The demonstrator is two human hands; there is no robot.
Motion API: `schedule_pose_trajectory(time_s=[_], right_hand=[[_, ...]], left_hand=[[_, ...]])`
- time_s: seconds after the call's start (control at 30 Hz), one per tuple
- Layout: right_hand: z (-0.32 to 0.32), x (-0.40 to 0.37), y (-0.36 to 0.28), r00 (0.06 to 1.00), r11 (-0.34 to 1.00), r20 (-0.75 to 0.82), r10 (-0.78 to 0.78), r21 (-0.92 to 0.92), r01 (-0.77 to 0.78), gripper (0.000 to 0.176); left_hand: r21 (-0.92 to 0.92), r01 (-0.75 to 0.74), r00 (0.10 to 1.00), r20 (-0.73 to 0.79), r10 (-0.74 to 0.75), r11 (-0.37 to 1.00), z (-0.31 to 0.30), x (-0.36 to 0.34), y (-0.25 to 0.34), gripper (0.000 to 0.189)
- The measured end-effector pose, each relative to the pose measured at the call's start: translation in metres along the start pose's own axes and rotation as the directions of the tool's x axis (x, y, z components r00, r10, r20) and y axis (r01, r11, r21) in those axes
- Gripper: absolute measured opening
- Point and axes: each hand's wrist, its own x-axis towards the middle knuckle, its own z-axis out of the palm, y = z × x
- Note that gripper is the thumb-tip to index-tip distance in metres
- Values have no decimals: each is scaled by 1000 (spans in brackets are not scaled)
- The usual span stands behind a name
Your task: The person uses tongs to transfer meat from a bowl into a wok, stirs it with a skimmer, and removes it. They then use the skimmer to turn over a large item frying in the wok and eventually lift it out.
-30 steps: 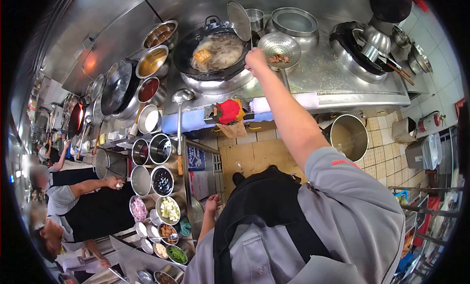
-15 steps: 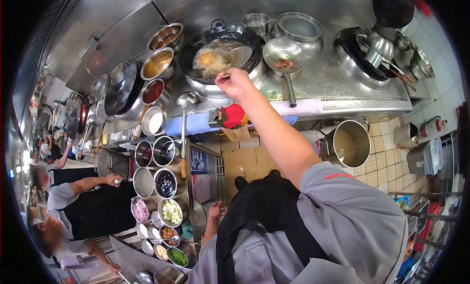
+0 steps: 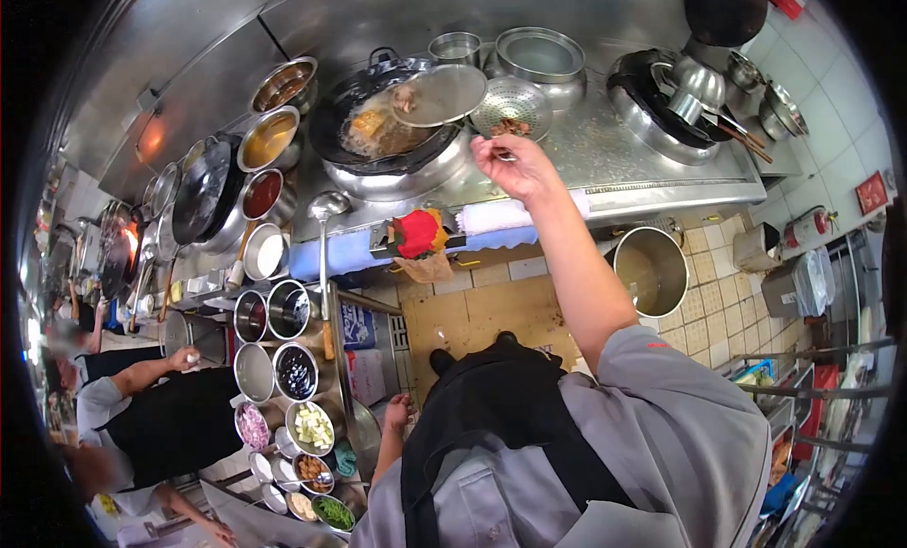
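My right hand [image 3: 515, 170] is closed around the handle of a flat round skimmer [image 3: 449, 93]. The skimmer is over the right side of a black wok [image 3: 326, 137], with a small piece of food at its left edge. Hot, bubbling oil in the wok holds a golden frying piece [image 3: 368, 123]. Just beyond my hand rests a perforated strainer [image 3: 537, 99] with browned bits of meat in it. Down by my side, my left hand [image 3: 399, 411] has its fingers curled and nothing visible in them, near the edge of the side counter.
Sauce bowls [image 3: 269, 140] stand left of the wok, and a ladle [image 3: 329, 208] lies in front. Several ingredient containers [image 3: 312, 425] line the left counter. A large pot [image 3: 652, 269] stands on the right. A co-worker in a black apron [image 3: 175, 411] works at left, with flames behind.
My right hand has moved right and the skimmer has come up out of the oil, now with a piece of food on it. The view has shifted slightly. My left hand stays low.
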Motion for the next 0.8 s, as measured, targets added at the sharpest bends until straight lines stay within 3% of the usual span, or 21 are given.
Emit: schedule_pose_trajectory(time_s=[0.07,0.1,0.17,0.23,0.3,0.43,0.5,0.53,0.6,0.63,0.7,0.73,0.8], right_hand=[[-19,-10,-29,996,997,-92,-22,-75,15,14],[-29,-17,-43,997,998,-66,34,-45,-37,16],[-49,-23,-69,993,946,-37,-110,-310,94,20],[-43,-39,-76,950,805,-108,-292,-564,183,24],[-42,-49,-80,866,729,-198,-460,-640,241,27],[-90,-42,-120,912,825,-203,-357,-525,207,28],[-97,-39,-120,794,489,-243,-557,-869,77,29],[-99,-36,-122,798,486,-239,-553,-870,77,29],[-83,-35,-110,704,126,-149,-694,-988,-85,15],[-74,-31,-107,709,125,-147,-690,-989,-83,15],[-60,-21,-101,771,247,-54,-635,-959,137,15],[-54,-12,-98,773,251,-57,-632,-959,134,15],[-40,12,-99,847,351,-36,-530,-919,181,30]], left_hand=[[21,-41,999,-5,41,999,6,-6,13,23],[-9,-16,1000,-12,16,1000,9,-6,17,23],[-44,10,1000,-25,-11,999,10,-3,17,22],[-41,-45,999,29,46,998,9,0,11,22],[-40,-50,999,14,51,998,10,-2,7,22],[-13,-30,999,-12,30,999,11,-3,9,24],[-40,0,1000,-26,-1,999,10,0,8,25],[-62,29,999,-37,-32,998,9,3,8,25],[-84,40,998,-39,-43,996,8,9,5,25],[-100,50,998,-37,-54,994,7,11,3,26],[-109,48,998,-41,-53,993,10,9,4,26],[-111,46,998,-41,-51,993,10,7,4,25],[-128,45,998,-34,-49,991,8,13,-3,25]])
